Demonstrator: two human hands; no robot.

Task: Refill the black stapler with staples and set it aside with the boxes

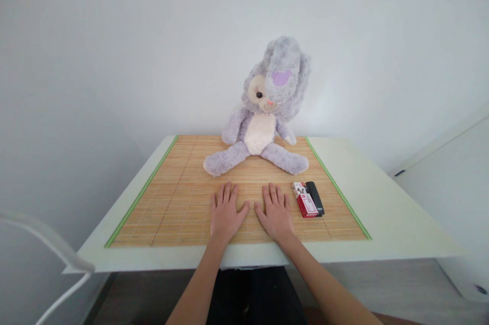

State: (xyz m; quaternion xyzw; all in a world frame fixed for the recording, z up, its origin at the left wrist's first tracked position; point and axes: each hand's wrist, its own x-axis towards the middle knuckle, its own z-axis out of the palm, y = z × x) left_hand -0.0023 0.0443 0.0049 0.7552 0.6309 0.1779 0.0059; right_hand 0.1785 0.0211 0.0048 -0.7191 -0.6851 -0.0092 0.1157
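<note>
My left hand (225,214) lies flat on the bamboo mat (164,202), palm down with the fingers apart. Beside it my right hand (275,213) rests the same way, also holding nothing. To the right of that hand, not touching it, are a small red and white box (305,200) and a black stapler (315,197), side by side. A grey-purple plush rabbit (260,131) sits upright beyond both hands, legs spread on the mat. One long ear flops over part of its face.
The mat, edged with green strips, covers much of a white table (382,213). A pale wall (171,34) stands right behind the rabbit. A white curved cable or tube (49,238) shows at the lower left. A white panel (451,177) is at the right.
</note>
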